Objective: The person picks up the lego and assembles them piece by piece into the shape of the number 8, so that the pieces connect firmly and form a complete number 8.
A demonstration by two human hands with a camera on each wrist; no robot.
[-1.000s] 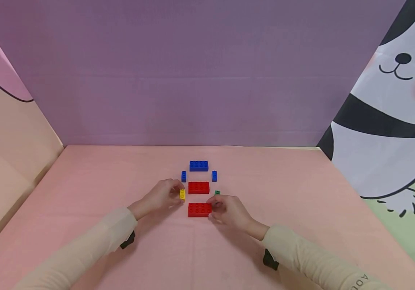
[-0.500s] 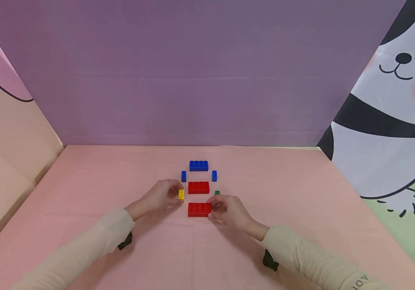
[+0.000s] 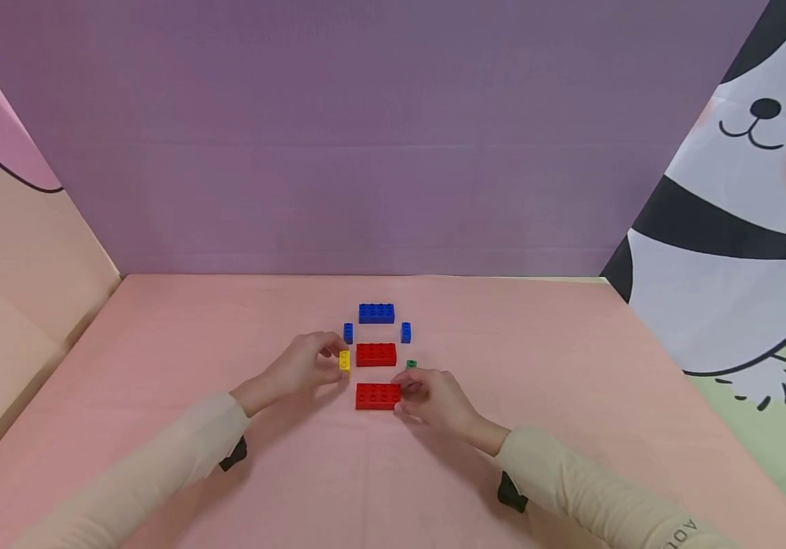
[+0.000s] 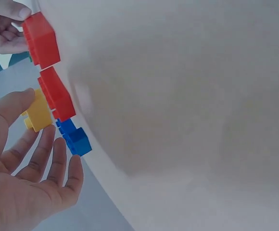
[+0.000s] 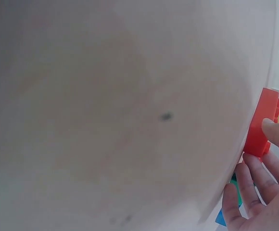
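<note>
My left hand pinches a small yellow brick between thumb and fingertips, left of the gap between two red bricks. My right hand holds the right end of the nearer red brick between thumb and index finger. In the right wrist view, the thumb lies against that brick's side. Behind it is the second red brick, which neither hand touches. A small green brick stands just beyond my right fingers, partly hidden by them.
Farther back, a long blue brick lies crosswise. Two small blue bricks, the left one and the right one, flank the space in front of it. A pink cloth covers the table, with a purple backdrop behind.
The yellow brick has shifted slightly left, then away from me, in my left hand. My right hand and the other bricks look unchanged.
</note>
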